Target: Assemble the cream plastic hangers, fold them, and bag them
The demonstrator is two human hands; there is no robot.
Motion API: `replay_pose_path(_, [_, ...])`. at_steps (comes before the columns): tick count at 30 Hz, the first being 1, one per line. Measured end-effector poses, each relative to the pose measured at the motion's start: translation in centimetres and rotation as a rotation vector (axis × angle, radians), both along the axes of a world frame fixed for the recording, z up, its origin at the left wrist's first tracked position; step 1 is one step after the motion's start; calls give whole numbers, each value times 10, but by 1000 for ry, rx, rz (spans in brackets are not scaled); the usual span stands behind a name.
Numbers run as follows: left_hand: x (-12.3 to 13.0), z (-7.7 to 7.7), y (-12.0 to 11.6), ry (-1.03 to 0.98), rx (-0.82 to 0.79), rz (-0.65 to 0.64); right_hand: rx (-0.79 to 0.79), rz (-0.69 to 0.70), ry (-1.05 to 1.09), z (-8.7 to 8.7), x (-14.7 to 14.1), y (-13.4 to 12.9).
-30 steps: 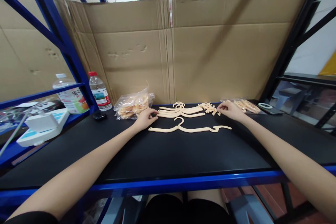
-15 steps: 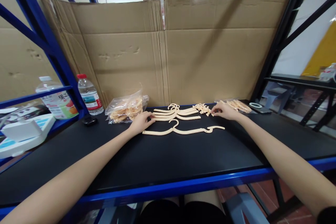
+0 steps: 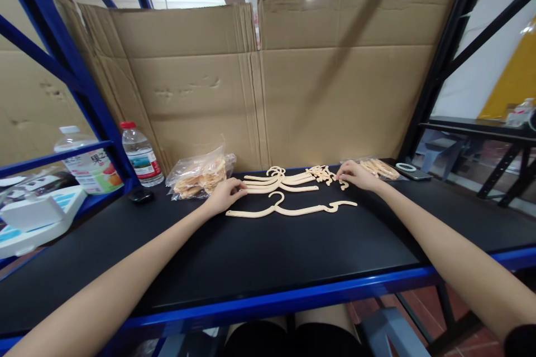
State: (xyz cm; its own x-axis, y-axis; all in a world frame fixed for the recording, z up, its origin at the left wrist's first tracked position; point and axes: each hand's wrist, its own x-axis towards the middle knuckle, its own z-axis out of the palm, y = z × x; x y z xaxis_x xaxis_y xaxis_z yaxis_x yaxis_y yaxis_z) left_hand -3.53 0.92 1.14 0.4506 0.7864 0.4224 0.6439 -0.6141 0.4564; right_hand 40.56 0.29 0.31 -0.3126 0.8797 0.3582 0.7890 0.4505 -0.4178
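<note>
Several cream plastic hangers lie grouped on the black tabletop, their hooks bunched together. My left hand rests at their left end, thumb and fingers closed around the tip of the front one. Nearer to me lies a single hanger with a separate curved arm piece against its right end. A pile of small cream hook pieces sits right of the group. Beside that pile, my right hand is pinching a small hook piece, partly covered by the fingers.
Clear bags of cream parts lie at the back left and back right. A phone, a red-capped bottle and a small black case are also on the table. Cardboard walls the back edge; blue posts frame the sides.
My right hand has drawn a small hook piece slightly away from the pile. My left hand stays at the hanger ends. The camera view has shifted a little.
</note>
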Motion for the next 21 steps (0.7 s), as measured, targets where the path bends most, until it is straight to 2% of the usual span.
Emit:
replay_pose_path(6, [3,2,-10,-213,-123,-8,-82,-110,-49,10,10,-12])
replay_pose_path(13, [8,8,-21,-494,-168,-1,-235,-403,-107,8,-2,-16])
replay_pose_path(17, [11,8,-29,-629,-195,22,-348,-494,-43,3,-14,-13])
replay_pose_path(21, [11,7,-32,-729,-230,21,-391,-535,102,5,-10,-17])
